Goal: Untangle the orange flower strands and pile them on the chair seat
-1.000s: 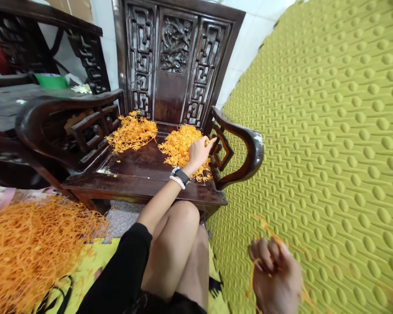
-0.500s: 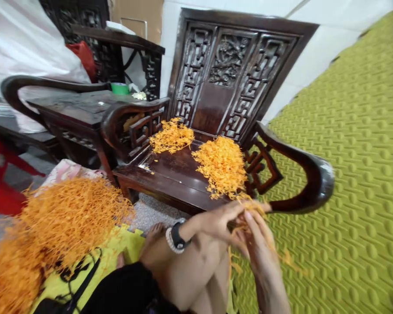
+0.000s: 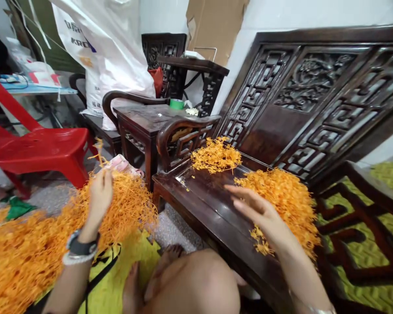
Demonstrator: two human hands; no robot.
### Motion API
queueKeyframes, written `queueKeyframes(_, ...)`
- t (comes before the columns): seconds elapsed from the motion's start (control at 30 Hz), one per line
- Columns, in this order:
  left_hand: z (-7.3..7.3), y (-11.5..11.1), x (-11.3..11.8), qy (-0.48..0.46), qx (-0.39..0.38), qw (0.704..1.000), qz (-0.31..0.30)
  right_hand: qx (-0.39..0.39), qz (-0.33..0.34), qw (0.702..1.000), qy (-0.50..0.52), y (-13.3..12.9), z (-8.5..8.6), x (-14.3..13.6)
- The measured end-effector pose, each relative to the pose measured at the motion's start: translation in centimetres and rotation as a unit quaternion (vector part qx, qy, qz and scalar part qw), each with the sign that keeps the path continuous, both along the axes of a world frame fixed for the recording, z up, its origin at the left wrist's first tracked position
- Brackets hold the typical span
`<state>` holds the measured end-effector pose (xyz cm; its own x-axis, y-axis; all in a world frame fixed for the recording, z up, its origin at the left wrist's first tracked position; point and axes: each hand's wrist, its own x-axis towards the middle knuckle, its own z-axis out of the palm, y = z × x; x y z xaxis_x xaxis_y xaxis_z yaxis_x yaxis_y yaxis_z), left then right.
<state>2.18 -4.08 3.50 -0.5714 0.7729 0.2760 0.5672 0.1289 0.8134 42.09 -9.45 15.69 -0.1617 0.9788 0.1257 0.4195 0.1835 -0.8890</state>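
My left hand point(image 3: 101, 192) is closed on a thin orange plastic sprig point(image 3: 100, 152), whose branched end sticks up above the fingers. Below and around that hand spreads a big heap of loose orange sprigs point(image 3: 127, 200). My right hand point(image 3: 260, 209), fingers stretched out and apart, hovers over the front of the dark wooden chair seat point(image 3: 212, 196), holding nothing. Just beyond it lies a large orange pile point(image 3: 284, 200) on the right side of the seat. A smaller orange pile point(image 3: 216, 155) lies at the seat's back left.
A red plastic chair point(image 3: 49, 148) stands at the left. Behind the heap is a dark side table point(image 3: 144, 115) with a roll of green tape point(image 3: 176, 104). A large white sack point(image 3: 118, 56) leans behind it. The carved chair's right armrest point(image 3: 363, 209) borders the seat.
The view has swung left. My hands, earlier close together over orange strands at the right, have parted: the left moved to the big heap and holds a sprig, the right is over the seat.
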Motion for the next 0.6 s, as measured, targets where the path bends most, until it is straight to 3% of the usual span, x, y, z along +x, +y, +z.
queueKeyframes(0.1, -2.7, 2.4, -5.2, 0.023, -0.133, 0.991, -0.011, 0.088, -0.136, 0.971, -0.173, 7.3, -1.2, 4.7)
queueKeyframes(0.17, -3.5, 2.5, -6.4, 0.061, -0.212, 0.975, 0.0, 0.087, -0.166, 0.955, -0.23, 12.0, -2.6, 7.4)
queueKeyframes(0.2, -3.3, 2.2, -6.3, 0.101, -0.24, 0.965, 0.012, 0.083, -0.171, 0.948, -0.254, 14.0, -3.3, 8.5)
queueKeyframes(0.27, -1.6, 1.2, -4.6, 0.198, -0.244, 0.949, 0.029, 0.08, -0.165, 0.937, -0.297, 17.5, -4.6, 9.8)
queueKeyframes(0.33, 1.6, 0.8, -0.9, 0.251, -0.138, 0.957, -0.03, 0.084, -0.147, 0.922, -0.347, 20.2, -5.8, 10.4)
queueKeyframes(0.4, 5.0, 2.1, 4.6, 0.233, 0.016, 0.96, -0.157, 0.087, -0.123, 0.908, -0.392, 22.0, -6.9, 10.4)
queueKeyframes(0.43, 6.5, 3.6, 7.8, 0.236, 0.072, 0.939, -0.24, 0.085, -0.113, 0.9, -0.412, 22.6, -7.4, 10.4)
queueKeyframes(0.5, 8.1, 7.7, 14.8, 0.28, 0.159, 0.866, -0.383, 0.077, -0.11, 0.885, -0.446, 23.5, -8.3, 10.3)
queueKeyframes(0.6, 7.5, 14.8, 24.7, 0.363, 0.184, 0.759, -0.508, 0.083, -0.122, 0.87, -0.47, 23.8, -8.9, 10.2)
